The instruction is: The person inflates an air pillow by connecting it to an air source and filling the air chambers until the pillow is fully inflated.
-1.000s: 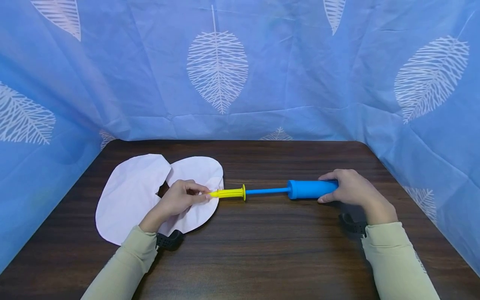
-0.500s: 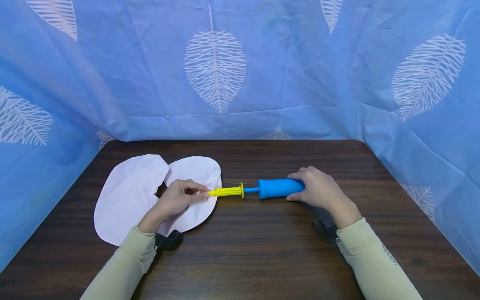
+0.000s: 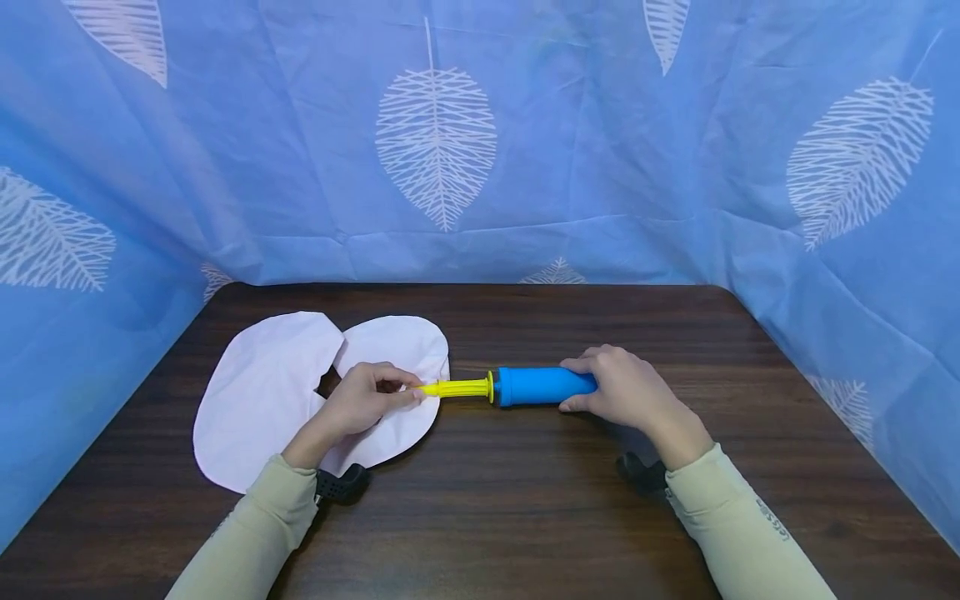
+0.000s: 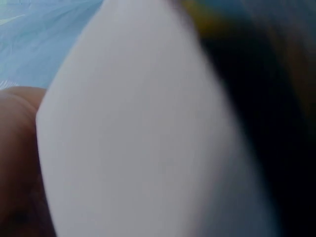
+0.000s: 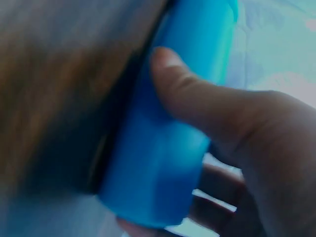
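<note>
A hand pump lies across the middle of the table, with a blue barrel [image 3: 536,386] and a ribbed yellow nozzle end [image 3: 465,388]. My right hand [image 3: 626,393] grips the barrel's right end, thumb on the near side and fingers round the far side. In the right wrist view the thumb presses along the blue barrel [image 5: 158,148]. My left hand [image 3: 360,404] pinches the tip of the yellow end at a flat white two-lobed piece [image 3: 255,400], which looks like a deflated inflatable. The pinched spot is partly hidden by fingers. White material [image 4: 133,123] fills most of the left wrist view.
The dark wood table [image 3: 480,517] has rounded far corners. A blue curtain with white leaf prints [image 3: 435,142] hangs behind it and along both sides. Black wrist straps [image 3: 342,483] sit at both sleeves.
My right hand has moved left with the barrel, pushing the blue rod in until the barrel stands almost against the yellow flange. My left hand and the white piece have hardly moved.
</note>
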Demonstrator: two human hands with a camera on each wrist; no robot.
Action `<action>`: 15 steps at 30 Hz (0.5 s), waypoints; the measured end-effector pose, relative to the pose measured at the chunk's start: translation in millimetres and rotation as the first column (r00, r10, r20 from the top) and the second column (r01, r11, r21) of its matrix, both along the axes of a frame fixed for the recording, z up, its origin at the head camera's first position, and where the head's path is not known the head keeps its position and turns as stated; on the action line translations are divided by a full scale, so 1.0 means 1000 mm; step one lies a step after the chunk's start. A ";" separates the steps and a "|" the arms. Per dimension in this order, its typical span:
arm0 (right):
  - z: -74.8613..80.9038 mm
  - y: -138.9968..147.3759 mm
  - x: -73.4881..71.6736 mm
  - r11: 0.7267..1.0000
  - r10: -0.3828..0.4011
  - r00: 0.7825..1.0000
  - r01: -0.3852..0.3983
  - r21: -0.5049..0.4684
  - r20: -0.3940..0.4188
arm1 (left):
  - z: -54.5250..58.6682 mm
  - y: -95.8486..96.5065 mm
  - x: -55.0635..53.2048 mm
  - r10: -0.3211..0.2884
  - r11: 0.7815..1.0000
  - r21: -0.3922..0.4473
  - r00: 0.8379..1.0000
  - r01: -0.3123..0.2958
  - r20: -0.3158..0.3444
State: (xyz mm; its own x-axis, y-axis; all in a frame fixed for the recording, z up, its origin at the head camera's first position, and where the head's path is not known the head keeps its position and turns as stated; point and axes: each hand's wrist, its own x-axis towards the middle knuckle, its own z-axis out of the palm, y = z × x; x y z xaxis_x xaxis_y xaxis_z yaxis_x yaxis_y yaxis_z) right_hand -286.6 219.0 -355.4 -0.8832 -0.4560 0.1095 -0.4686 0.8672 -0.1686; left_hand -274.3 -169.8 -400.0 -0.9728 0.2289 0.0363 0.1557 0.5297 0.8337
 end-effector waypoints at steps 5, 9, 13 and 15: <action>0.009 0.028 -0.005 0.997 -0.082 0.994 0.082 0.002 0.072 | 0.000 0.003 0.001 0.003 1.000 -0.011 1.000 -0.003 -0.022; 0.016 0.054 -0.009 0.984 -0.179 0.975 0.178 0.019 0.135 | 0.000 0.003 0.002 0.005 1.000 -0.020 1.000 -0.005 -0.016; 0.020 0.078 -0.012 0.965 -0.263 0.949 0.259 0.043 0.172 | 0.000 0.005 0.002 0.016 1.000 -0.023 1.000 -0.016 0.007; 0.021 0.087 -0.013 0.957 -0.290 0.939 0.285 0.051 0.186 | 0.000 0.005 0.002 0.020 1.000 -0.023 1.000 -0.020 0.015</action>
State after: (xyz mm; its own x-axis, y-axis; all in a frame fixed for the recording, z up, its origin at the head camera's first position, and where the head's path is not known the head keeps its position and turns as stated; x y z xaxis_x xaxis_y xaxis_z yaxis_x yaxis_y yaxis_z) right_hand -299.5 305.7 -334.8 -0.9804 -0.1801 -0.0800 -0.1603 0.9648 -0.2085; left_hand -272.5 -164.6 -399.6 -0.9776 0.2099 0.0164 0.1322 0.5512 0.8238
